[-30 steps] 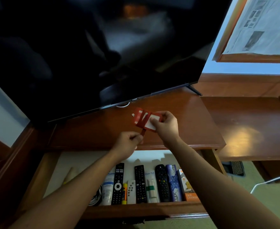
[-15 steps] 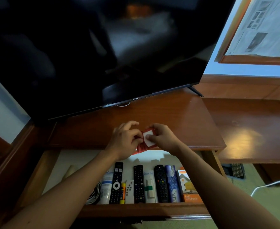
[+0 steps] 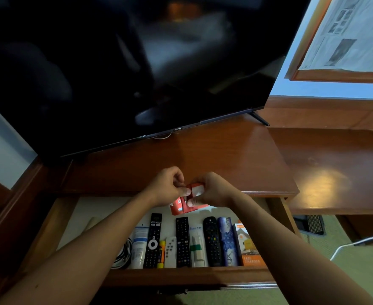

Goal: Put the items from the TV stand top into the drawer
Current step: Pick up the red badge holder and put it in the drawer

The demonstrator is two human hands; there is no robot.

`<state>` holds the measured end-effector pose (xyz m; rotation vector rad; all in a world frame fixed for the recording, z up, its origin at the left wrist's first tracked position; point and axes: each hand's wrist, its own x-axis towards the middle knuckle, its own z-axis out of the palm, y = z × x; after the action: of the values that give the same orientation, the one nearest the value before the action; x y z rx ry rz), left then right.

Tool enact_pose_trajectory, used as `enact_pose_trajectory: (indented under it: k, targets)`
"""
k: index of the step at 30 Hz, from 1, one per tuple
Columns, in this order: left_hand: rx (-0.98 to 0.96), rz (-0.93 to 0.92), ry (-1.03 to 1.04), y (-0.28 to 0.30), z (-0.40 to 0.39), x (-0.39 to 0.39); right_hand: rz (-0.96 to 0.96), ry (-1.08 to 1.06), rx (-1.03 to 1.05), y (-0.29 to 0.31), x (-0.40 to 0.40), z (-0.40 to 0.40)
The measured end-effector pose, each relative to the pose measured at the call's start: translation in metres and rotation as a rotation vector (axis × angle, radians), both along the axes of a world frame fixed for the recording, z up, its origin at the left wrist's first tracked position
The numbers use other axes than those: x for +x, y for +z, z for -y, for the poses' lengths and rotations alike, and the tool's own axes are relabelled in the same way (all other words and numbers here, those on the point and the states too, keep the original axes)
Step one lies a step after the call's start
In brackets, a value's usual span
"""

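Observation:
Both hands hold a small red packet (image 3: pixel 182 205) with a white panel, just above the front edge of the TV stand top (image 3: pixel 203 159) and over the back of the open drawer (image 3: pixel 181 276). My left hand (image 3: pixel 168 188) pinches its left side and my right hand (image 3: pixel 212 190) grips its right side. In the drawer lie several remotes (image 3: pixel 183 241), a white tube (image 3: pixel 139 245), a coiled cable (image 3: pixel 120 254), a blue patterned box (image 3: pixel 227 241) and an orange charger box (image 3: pixel 247 247) in a row.
A large dark TV (image 3: pixel 115 62) stands at the back of the stand, its foot (image 3: pixel 259 118) at the right. A lower wooden desk (image 3: pixel 335 168) adjoins on the right. A white cable (image 3: pixel 357 242) runs over the green floor.
Both hands have brought the red packet toward me, from above the stand top to over the drawer's back edge. The left hand has closed onto the packet.

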<state>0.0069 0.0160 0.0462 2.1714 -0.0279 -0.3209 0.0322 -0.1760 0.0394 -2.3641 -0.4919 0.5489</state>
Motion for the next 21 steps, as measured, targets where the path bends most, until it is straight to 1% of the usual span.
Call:
enact_pose_trajectory:
  k: [3, 8, 12, 15, 19, 21]
  targets:
    - [-0.017, -0.011, 0.011, -0.004, 0.001, -0.001, 0.017, -0.049, 0.007, -0.008, -0.004, -0.001]
    - [-0.04, -0.012, 0.025, -0.01, 0.0, -0.004, -0.005, -0.041, 0.017, -0.009, -0.007, -0.004]
    - [-0.025, 0.064, 0.068, -0.016, -0.002, -0.009, -0.03, -0.06, 0.037, -0.009, -0.008, -0.008]
    - [-0.024, 0.126, 0.092, -0.023, -0.005, -0.008, -0.093, -0.094, 0.079, -0.013, -0.011, -0.01]
    - [-0.034, 0.172, 0.147, -0.037, -0.021, -0.007, -0.13, -0.222, 0.123, -0.031, -0.015, -0.017]
    - [0.064, 0.185, 0.147, -0.046, -0.033, -0.009, -0.131, -0.293, 0.145, -0.04, -0.017, -0.021]
